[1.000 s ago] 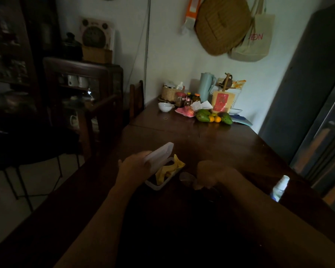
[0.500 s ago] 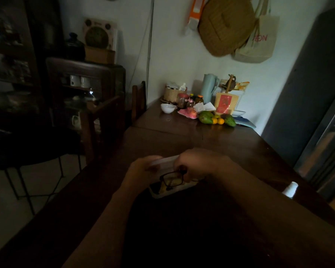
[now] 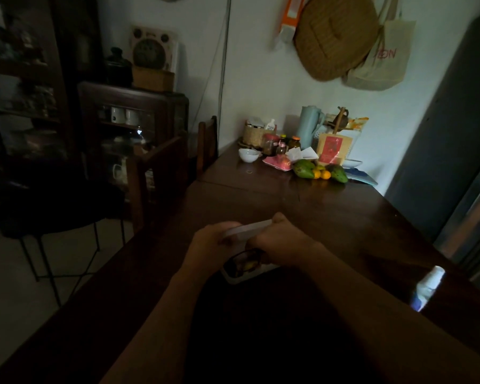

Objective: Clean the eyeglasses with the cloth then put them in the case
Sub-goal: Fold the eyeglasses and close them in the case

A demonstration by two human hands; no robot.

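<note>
A white glasses case lies open on the dark wooden table in front of me. Dark-framed eyeglasses lie inside it, over a yellow cloth that shows through one lens. My left hand grips the case's raised lid from the left. My right hand is curled over the right part of the case, with its thumb on the lid's edge. The right half of the glasses is hidden under that hand.
A white spray bottle stands near the table's right edge. At the far end sit a white bowl, jars, a pale blue jug and green and orange fruit. Wooden chairs line the left side.
My right hand brought the eyeglasses from the table into the case, onto the yellow cloth. Both hands now rest on the lid, which has tipped lower over the case.
</note>
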